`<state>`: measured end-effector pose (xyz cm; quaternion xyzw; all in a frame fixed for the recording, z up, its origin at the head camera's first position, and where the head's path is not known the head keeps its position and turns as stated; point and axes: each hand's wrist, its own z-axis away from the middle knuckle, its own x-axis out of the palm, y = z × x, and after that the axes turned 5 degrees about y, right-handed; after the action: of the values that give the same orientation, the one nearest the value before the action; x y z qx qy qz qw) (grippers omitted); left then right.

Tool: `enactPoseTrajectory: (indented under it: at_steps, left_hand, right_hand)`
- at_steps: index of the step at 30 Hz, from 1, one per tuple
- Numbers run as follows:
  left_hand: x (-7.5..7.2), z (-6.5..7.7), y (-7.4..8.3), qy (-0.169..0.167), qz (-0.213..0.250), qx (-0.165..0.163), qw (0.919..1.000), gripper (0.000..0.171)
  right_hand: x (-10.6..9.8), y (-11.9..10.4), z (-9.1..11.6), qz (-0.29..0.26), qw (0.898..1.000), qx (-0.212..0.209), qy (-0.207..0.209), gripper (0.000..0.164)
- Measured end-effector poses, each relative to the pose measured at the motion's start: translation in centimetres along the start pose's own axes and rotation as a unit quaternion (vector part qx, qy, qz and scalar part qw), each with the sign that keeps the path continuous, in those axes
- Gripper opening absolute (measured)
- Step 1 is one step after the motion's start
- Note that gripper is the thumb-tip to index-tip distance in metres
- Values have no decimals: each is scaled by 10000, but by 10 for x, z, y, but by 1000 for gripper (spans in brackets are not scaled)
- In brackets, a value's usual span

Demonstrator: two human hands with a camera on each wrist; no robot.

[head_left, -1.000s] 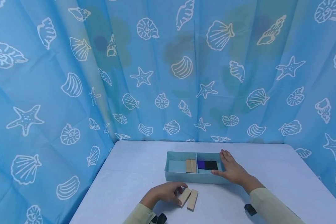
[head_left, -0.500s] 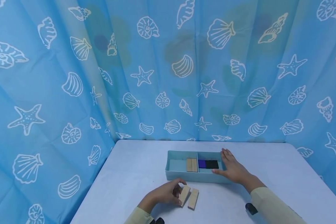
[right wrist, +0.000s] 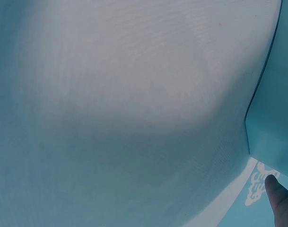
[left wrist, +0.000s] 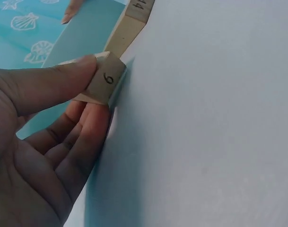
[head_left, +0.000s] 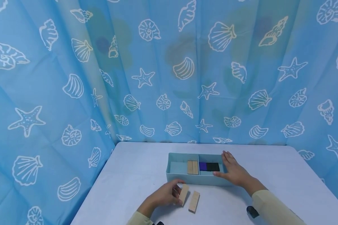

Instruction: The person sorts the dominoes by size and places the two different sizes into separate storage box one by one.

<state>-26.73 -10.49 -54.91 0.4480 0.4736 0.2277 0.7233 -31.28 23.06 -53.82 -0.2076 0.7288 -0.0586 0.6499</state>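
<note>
My left hand (head_left: 164,194) pinches a wooden block (head_left: 184,193) between thumb and fingers, tilted up at the table in front of the box. In the left wrist view that block (left wrist: 108,78) shows a handwritten digit, 6 or 9, on its end. A second wooden block (head_left: 194,202) lies just right of it, with writing on its end too. My right hand (head_left: 236,172) rests on the right end of a light blue two-compartment box (head_left: 197,179), its fingers straight and spread across the rim. In the right wrist view one fingertip (right wrist: 276,189) shows beside the box wall.
Two wooden blocks (head_left: 192,167) stand side by side in the left compartment, against the divider. The right compartment holds a purple piece (head_left: 203,166) and a black piece (head_left: 212,167). Behind the white table (head_left: 129,168) hangs a blue shell-print curtain (head_left: 157,81).
My left hand has tilted its block up and drawn it slightly left, widening the gap to the second block. The right hand stays on the box.
</note>
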Motion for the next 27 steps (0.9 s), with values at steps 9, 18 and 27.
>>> enactPoseTrajectory:
  at_steps: [9,18,27]
  left_hand:
    - [-7,1,-3,-81,908,-122,9958,73]
    - [-14,5,4,51,1670,-204,9857,75]
    - [-20,9,5,36,1782,-264,9836,74]
  right_hand:
    - [4,4,-1,-23,10000,-61,55,114]
    - [1,2,0,-47,10000,-25,28,114]
    - [-1,-1,0,-42,10000,-47,3,114]
